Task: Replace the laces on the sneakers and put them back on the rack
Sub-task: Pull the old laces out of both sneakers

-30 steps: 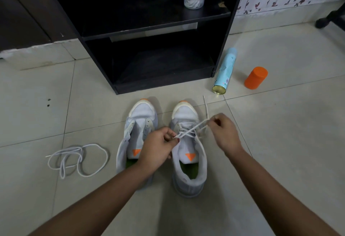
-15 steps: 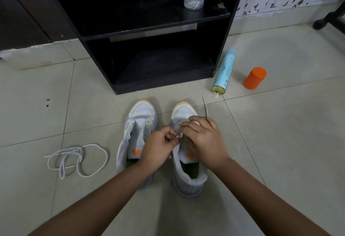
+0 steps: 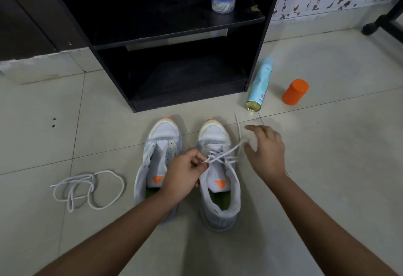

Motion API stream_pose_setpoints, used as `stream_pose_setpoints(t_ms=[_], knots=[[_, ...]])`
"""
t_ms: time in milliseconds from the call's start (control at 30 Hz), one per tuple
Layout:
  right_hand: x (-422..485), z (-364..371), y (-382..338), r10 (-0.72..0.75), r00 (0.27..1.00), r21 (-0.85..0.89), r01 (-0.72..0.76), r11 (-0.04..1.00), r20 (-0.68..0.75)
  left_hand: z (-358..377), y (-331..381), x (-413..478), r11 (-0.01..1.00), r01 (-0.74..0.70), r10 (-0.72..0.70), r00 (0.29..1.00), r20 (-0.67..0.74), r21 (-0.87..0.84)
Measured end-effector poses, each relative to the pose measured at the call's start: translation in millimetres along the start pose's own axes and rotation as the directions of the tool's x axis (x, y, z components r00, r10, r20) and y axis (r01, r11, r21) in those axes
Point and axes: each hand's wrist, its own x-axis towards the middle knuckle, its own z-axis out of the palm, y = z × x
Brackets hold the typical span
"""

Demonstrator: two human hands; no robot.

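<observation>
**Lacing underway at right sneaker**

Your left hand (image 3: 185, 173) pinches a strand of the lace (image 3: 226, 152). The lace is threaded through the right sneaker (image 3: 218, 131), which sits between your hands. Your right hand (image 3: 266, 151) holds nothing, fingers spread, just beside the lace's free end; contact too blurred to tell. The left sneaker (image 3: 162, 134) lies under your left wrist. A spare lace (image 3: 91, 188) lies on the floor, well left of that hand.

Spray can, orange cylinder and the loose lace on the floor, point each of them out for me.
spray can (image 3: 259, 83), head view, middle of its pale blue body
orange cylinder (image 3: 295, 92), head view, its side wall
loose lace (image 3: 92, 177), head view, where its strands cross
</observation>
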Motion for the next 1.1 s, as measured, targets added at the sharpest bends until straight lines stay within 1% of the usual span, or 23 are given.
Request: stream_pose_setpoints(t_ms=[33, 67, 100, 133, 167, 267, 300, 333, 367, 400, 433, 467, 500, 533, 567, 633, 700, 733, 833, 967, 1033, 1067, 1100], knots=[[-6, 2, -7, -0.145, 0.989, -0.036, 0.145, 0.989, 0.014, 0, 0, 0, 1.0, -0.006, 0.006, 1.0, -0.001, 0.006], [-11, 4, -16, -0.289, 0.957, -0.042, 0.29, 0.956, 0.029, 0, 0, 0, 1.0, -0.011, 0.011, 1.0, -0.002, 0.011], [-16, 7, -25, -0.41, 0.911, -0.052, 0.412, 0.91, 0.044, 0, 1, -1, 1.0, -0.012, 0.012, 1.0, -0.002, 0.013], [-20, 10, -31, -0.496, 0.867, -0.073, 0.498, 0.864, 0.054, -1, 1, -1, 1.0, -0.012, 0.012, 1.0, -0.001, 0.013], [-22, 12, -36, -0.538, 0.841, -0.089, 0.541, 0.836, 0.061, -1, 1, -1, 1.0, -0.014, 0.014, 1.0, 0.001, 0.014], [-14, 10, -35, -0.553, 0.828, -0.084, 0.56, 0.824, 0.091, -1, 0, -1, 1.0, -0.013, 0.013, 1.0, -0.001, 0.009], [-11, 8, -32, -0.549, 0.833, -0.081, 0.553, 0.829, 0.069, -1, 1, -1, 1.0, -0.015, 0.015, 1.0, -0.002, 0.006], [-6, 5, -29, -0.506, 0.862, -0.055, 0.508, 0.86, 0.036, -1, 1, -1, 1.0, -0.017, 0.017, 1.0, -0.001, 0.005], [0, 0, -28, -0.406, 0.914, 0.028, 0.406, 0.913, -0.012, -1, 1, -1, 1.0, -0.018, 0.018, 1.0, 0.0, 0.005], [6, -6, -25, -0.247, 0.967, 0.143, 0.253, 0.957, -0.061, -1, 0, -1, 1.0, -0.014, 0.014, 1.0, 0.003, 0.009], [13, -10, -20, -0.069, 0.994, 0.259, 0.089, 0.962, -0.086, -1, 0, -1, 1.0, -0.012, 0.012, 1.0, 0.003, 0.014], [18, -13, -15, 0.086, 0.994, 0.359, -0.055, 0.932, -0.072, -1, 0, -1, 1.0, -0.014, 0.014, 1.0, -0.002, 0.021], [23, -15, -10, 0.191, 0.981, 0.442, -0.162, 0.882, -0.022, -1, 0, -1, 0.999, -0.025, 0.025, 1.0, -0.012, 0.03], [25, -15, -7, 0.244, 0.968, 0.499, -0.237, 0.834, 0.051, 0, 0, -1, 0.997, -0.048, 0.05, 0.998, -0.029, 0.063], [24, -15, -6, 0.258, 0.958, 0.514, -0.284, 0.809, 0.123, -1, 0, -1, 0.989, -0.086, 0.092, 0.995, -0.045, 0.122], [9, -15, -8, 0.223, 0.954, 0.446, -0.291, 0.847, 0.198, 0, 4, -2, 0.932, -0.199, 0.225, 0.973, -0.054, 0.301], [-14, -15, -12, 0.149, 0.961, 0.424, -0.238, 0.874, 0.233, 1, 12, -2, 0.808, -0.312, 0.363, 0.932, -0.005, 0.5], [-25, -15, -14, 0.106, 0.958, 0.428, -0.216, 0.877, 0.266, 2, 18, -2, 0.742, -0.344, 0.396, 0.918, 0.038, 0.575], [-46, -12, -16, 0.018, 0.929, 0.394, -0.174, 0.902, 0.37, 11, 29, 2, 0.604, -0.363, 0.382, 0.913, 0.143, 0.71], [-46, -8, -20, 0.033, 0.953, 0.352, -0.143, 0.925, 0.3, 18, 31, 11, 0.454, -0.439, 0.41, 0.876, 0.255, 0.775], [-45, -8, -22, 0.075, 0.954, 0.34, -0.177, 0.924, 0.291, 19, 27, 13, 0.429, -0.483, 0.446, 0.848, 0.285, 0.764], [-45, -6, -22, 0.102, 0.951, 0.343, -0.204, 0.917, 0.292, 20, 25, 13, 0.459, -0.486, 0.459, 0.847, 0.27, 0.744], [-46, -5, -22, 0.13, 0.948, 0.352, -0.232, 0.907, 0.291, 20, 22, 12, 0.542, -0.466, 0.455, 0.862, 0.222, 0.7]])
